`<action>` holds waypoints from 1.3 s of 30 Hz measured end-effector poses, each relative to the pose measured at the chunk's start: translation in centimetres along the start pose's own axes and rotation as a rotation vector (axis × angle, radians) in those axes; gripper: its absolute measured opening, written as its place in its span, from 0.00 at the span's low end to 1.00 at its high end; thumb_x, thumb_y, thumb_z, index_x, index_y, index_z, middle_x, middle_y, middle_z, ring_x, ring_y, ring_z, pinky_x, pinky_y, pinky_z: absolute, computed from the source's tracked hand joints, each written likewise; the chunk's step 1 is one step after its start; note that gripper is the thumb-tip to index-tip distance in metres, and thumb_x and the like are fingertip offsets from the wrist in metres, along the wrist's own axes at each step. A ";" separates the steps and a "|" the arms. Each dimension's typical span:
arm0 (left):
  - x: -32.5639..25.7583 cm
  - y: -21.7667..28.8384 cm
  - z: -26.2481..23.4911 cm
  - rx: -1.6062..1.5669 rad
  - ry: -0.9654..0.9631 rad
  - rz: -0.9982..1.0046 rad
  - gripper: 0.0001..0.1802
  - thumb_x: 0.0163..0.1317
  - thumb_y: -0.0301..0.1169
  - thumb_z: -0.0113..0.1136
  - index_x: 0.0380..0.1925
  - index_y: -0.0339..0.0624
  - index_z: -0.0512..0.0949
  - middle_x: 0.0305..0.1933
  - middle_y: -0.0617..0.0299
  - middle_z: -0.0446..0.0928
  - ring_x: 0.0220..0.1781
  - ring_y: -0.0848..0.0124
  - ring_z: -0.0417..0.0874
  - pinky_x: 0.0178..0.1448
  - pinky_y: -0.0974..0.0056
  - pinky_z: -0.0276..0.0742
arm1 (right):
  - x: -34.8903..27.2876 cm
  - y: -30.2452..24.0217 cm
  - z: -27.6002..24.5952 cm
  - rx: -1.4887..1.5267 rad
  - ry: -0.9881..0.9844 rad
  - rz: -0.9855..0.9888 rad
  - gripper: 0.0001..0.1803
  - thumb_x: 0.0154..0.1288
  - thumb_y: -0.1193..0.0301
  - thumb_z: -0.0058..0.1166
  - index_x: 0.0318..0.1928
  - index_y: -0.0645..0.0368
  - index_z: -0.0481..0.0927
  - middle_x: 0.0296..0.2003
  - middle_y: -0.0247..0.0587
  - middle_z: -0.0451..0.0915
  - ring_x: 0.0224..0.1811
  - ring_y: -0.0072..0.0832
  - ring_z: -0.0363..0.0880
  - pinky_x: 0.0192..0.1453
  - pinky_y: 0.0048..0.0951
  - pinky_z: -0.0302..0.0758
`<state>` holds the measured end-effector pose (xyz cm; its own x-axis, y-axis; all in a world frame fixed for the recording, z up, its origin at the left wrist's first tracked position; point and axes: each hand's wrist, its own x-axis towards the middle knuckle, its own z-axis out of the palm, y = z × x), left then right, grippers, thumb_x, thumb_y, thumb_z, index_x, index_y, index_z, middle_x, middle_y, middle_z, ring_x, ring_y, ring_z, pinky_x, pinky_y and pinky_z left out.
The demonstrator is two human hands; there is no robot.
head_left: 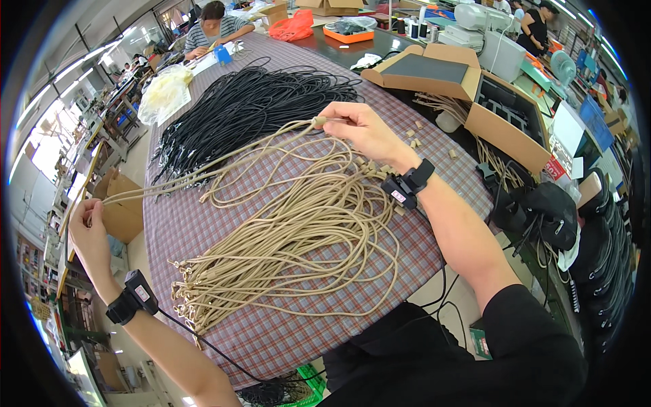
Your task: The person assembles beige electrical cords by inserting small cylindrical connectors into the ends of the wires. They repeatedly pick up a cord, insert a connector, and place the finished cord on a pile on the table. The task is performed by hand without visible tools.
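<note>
A person's left hand point(90, 234) and right hand point(363, 133), set well apart, are each pinching a tan cord point(203, 176), holding its strands above a checked tablecloth point(413, 234) near piled tan cords point(291, 234). They are seemingly straightening it; the next move probably calls for steady tension.

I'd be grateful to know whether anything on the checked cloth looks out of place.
Only mildly: small tan pieces lie scattered loose near the right hand, which looks untidy next to the tan cords and black cords, each gathered in a pile. Nothing else there stands out as odd.
</note>
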<state>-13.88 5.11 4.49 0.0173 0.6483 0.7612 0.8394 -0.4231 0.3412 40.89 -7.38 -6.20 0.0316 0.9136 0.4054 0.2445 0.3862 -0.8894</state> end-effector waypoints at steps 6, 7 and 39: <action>-0.2 1.3 -0.3 -0.001 -0.115 -0.025 0.11 0.76 0.31 0.65 0.44 0.32 0.87 0.35 0.61 0.83 0.37 0.74 0.79 0.47 0.65 0.76 | -0.4 -0.2 0.8 -0.374 0.106 -0.168 0.08 0.79 0.73 0.61 0.48 0.65 0.89 0.41 0.38 0.86 0.43 0.26 0.85 0.47 0.34 0.79; -0.4 2.6 -0.3 -0.009 -0.158 -0.037 0.11 0.76 0.31 0.66 0.44 0.32 0.87 0.35 0.61 0.83 0.37 0.75 0.79 0.47 0.65 0.76 | -0.6 -0.3 0.8 -0.497 0.119 -0.204 0.08 0.78 0.74 0.61 0.47 0.65 0.89 0.40 0.40 0.85 0.43 0.27 0.85 0.47 0.34 0.79; -2.5 2.4 -0.4 0.086 -0.591 0.005 0.13 0.61 0.23 0.69 0.46 0.34 0.86 0.36 0.54 0.81 0.40 0.61 0.81 0.49 0.57 0.78 | -0.8 -0.9 1.7 -0.157 0.163 -0.069 0.06 0.74 0.74 0.72 0.46 0.64 0.95 0.29 0.27 0.89 0.29 0.08 0.72 0.33 0.20 0.68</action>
<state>-12.13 2.22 3.56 0.3006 0.8992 0.3180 0.8788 -0.3907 0.2740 39.03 -8.27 -6.06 0.1627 0.8480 0.5044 0.3990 0.4110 -0.8197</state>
